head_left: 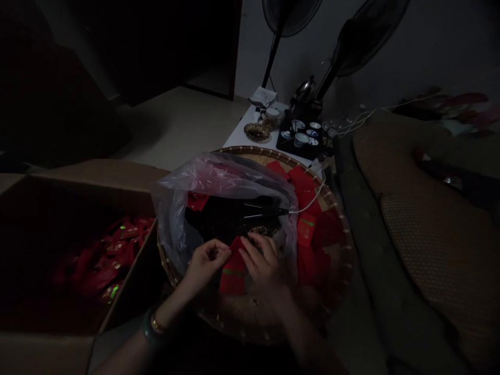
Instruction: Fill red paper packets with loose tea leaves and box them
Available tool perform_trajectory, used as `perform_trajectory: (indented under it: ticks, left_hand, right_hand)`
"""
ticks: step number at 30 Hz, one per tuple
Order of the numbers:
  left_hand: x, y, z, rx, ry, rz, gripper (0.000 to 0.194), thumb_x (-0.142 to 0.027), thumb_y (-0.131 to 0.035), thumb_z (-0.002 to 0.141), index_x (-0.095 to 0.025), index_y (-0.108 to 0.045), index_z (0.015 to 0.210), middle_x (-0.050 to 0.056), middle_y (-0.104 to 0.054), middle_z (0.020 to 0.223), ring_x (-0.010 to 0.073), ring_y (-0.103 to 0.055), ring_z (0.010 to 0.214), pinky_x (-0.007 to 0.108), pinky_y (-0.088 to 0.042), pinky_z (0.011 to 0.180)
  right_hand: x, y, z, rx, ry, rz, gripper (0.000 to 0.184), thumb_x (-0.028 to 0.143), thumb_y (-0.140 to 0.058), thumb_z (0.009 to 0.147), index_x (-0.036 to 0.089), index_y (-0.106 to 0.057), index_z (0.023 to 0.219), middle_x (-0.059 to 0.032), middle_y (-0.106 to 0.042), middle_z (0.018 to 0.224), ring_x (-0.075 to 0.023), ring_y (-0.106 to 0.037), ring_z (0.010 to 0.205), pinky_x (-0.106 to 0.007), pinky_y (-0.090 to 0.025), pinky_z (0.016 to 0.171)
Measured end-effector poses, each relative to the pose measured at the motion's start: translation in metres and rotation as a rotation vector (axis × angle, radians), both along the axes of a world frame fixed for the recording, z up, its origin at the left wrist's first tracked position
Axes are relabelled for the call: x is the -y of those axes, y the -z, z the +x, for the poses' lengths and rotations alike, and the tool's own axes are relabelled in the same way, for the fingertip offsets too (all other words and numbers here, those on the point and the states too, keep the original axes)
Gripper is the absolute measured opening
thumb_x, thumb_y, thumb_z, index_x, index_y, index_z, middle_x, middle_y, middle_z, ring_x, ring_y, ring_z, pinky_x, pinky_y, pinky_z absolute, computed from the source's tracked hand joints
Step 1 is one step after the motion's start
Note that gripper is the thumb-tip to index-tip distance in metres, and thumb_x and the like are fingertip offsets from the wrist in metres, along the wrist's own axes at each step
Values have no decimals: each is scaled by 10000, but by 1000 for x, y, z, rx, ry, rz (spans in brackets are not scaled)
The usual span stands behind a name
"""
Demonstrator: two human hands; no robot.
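Observation:
A small red packet [233,272] with a green stripe hangs between my two hands, over the near part of a round woven tray [250,325]. My left hand [207,264] pinches its upper left edge. At the upper right edge, the fingers of my right hand [264,263] close on the packet. Beyond my hands a clear plastic bag [172,200] lies wide open with dark contents [219,226] that I cannot make out in the dim light. A long black device [265,210] with a white cord rests across the bag. More red packets [307,229] lie along the tray's right side.
On the left stands an open cardboard box [127,284] with many red packets [117,247] in it. Behind the tray, a white table [238,133] bears a glass ashtray [257,132] and a black tea tray [287,145] with several cups. A woven seat mat [422,224] lies to the right.

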State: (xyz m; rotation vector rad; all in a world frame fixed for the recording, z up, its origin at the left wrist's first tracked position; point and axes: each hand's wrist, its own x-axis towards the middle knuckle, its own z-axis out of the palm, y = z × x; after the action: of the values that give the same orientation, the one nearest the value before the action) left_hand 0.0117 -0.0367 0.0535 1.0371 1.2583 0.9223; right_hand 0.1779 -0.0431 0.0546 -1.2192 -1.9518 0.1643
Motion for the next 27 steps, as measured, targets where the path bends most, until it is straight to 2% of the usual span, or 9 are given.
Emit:
perform_trajectory:
  ticks: [3, 6, 9, 12, 17, 20, 23, 25, 27]
  left_hand:
    - [1, 0, 2, -20, 22, 11, 298, -435, -664, 665, -154, -569, 695, -19, -576, 577, 102, -523, 537, 216, -430, 538]
    - [2, 1, 3, -69, 44, 58, 247, -397, -634, 707, -156, -580, 714, -9, -592, 618, 118, -549, 590, 223, -448, 574]
    - [3, 5, 1, -149, 85, 142, 202, -349, -602, 750, -161, -615, 824, 23, -649, 770, 150, -594, 732, 249, -476, 674]
    - [5, 10, -2, -192, 147, 163, 253, -306, -618, 745, -172, -631, 959, 44, -684, 916, 180, -621, 839, 276, -488, 749]
    - [9, 10, -5, -260, 225, 197, 196, -304, -571, 792, -197, -678, 917, 29, -717, 855, 179, -657, 770, 254, -505, 685]
    - [11, 10, -5, -334, 248, 262, 192, -302, -582, 790, -219, -691, 924, 23, -725, 888, 183, -665, 791, 254, -508, 706]
    - [10, 13, -4, -267, 159, 209, 214, -320, -627, 747, -195, -691, 909, 34, -729, 852, 188, -672, 758, 263, -522, 693]
    - [9, 15, -3, -169, 71, 108, 274, -356, -649, 720, -164, -681, 913, 41, -726, 757, 188, -672, 690, 270, -531, 646]
    - [8, 15, -2, -58, 40, -10, 361, -409, -653, 705, -137, -667, 943, 50, -721, 702, 195, -670, 652, 281, -535, 612]
  right_hand:
    - [0, -8, 0, -31, 14, -34, 181, 163, -528, 860, 204, -673, 960, -72, -598, 836, -171, -562, 790, -327, -525, 700]
    - [-2, -14, 4, -47, -31, -73, 130, 153, -542, 849, 193, -659, 809, -50, -595, 759, -160, -549, 751, -312, -519, 695]
    - [-3, -15, 11, -128, -34, -51, 124, 123, -540, 832, 191, -625, 772, -37, -623, 734, -165, -562, 774, -316, -513, 719]
    - [0, -15, 16, -172, 2, -83, 120, 118, -528, 818, 193, -608, 769, -33, -625, 714, -170, -573, 775, -312, -511, 713]
    - [9, -14, 17, -125, 70, -227, 35, 178, -594, 783, 195, -621, 771, -36, -602, 714, -169, -569, 742, -275, -503, 640]
    - [11, -11, 18, -144, 41, -236, 135, 202, -598, 800, 197, -587, 665, -22, -582, 649, -169, -550, 726, -276, -485, 646]
    - [14, -5, 21, -256, 32, -269, 151, 219, -555, 828, 190, -577, 681, -32, -601, 710, -163, -562, 747, -274, -476, 673]
    - [17, -4, 22, -356, 45, -394, 98, 243, -542, 830, 188, -591, 766, -34, -624, 772, -154, -585, 753, -264, -480, 682]
    - [19, -4, 20, -462, 5, -567, 110, 258, -523, 836, 190, -599, 879, -27, -655, 813, -149, -612, 763, -258, -487, 700]
